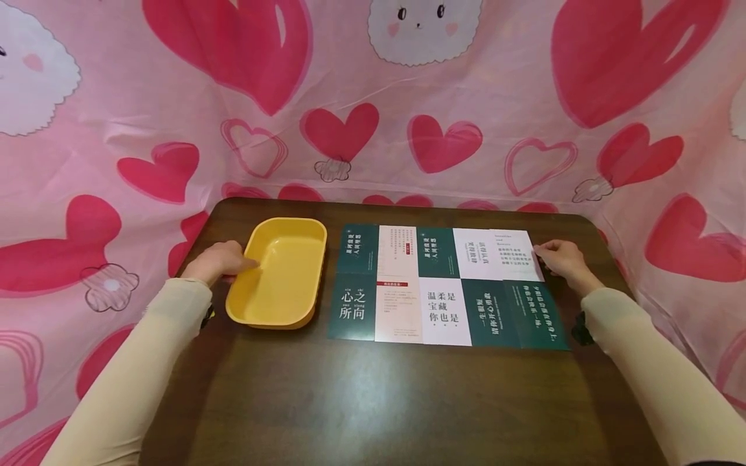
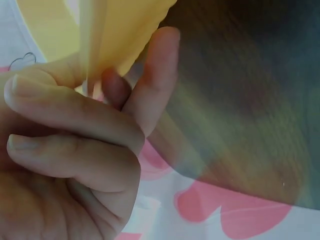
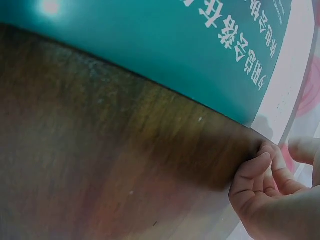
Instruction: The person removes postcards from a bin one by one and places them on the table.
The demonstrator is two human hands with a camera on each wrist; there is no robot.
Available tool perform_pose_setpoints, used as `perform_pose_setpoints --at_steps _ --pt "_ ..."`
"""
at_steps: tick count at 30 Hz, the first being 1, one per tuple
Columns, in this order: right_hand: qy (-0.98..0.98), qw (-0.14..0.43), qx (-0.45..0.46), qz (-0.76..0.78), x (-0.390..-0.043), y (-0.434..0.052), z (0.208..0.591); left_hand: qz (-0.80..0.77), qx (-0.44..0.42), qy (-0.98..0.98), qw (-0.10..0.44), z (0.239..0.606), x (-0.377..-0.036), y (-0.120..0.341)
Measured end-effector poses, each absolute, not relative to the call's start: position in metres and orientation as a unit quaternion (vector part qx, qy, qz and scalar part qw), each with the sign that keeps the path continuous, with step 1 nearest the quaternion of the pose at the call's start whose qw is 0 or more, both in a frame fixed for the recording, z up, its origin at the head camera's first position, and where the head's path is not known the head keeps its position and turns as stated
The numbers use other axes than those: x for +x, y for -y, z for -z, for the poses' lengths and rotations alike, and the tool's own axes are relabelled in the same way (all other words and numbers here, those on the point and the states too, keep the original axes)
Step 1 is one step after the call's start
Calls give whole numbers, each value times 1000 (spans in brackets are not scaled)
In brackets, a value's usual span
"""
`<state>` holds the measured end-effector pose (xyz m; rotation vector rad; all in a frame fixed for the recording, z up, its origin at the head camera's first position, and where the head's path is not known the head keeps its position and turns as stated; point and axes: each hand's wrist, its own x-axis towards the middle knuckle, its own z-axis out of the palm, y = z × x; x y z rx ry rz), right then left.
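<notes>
A green card (image 1: 352, 306) read "心之所向"; a white card (image 1: 445, 312) beside it read "温柔是宝藏你也是".

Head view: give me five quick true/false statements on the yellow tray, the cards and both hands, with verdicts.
1. The yellow plastic tray holds cards. False: it is empty.
2. The printed cards lie in two rows on the dark wooden table. True.
3. The left hand grips the tray's left rim. True; the left wrist view shows fingers curled by the rim.
4. The right hand rests in the tray. False: it is at the right edge of the white card ending the far row.
5. All the cards are green. False: green and white ones are mixed.
</notes>
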<state>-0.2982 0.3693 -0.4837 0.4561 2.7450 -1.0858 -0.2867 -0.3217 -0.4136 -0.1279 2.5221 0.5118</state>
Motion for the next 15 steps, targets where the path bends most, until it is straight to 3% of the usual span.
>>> perform_pose_setpoints --at_steps 6,15 --pt "-912 59 137 383 -298 -372 484 -191 -38 -946 257 404 -288 325" --pt "-923 3 103 370 -292 -360 457 -162 -23 -986 37 391 -292 316"
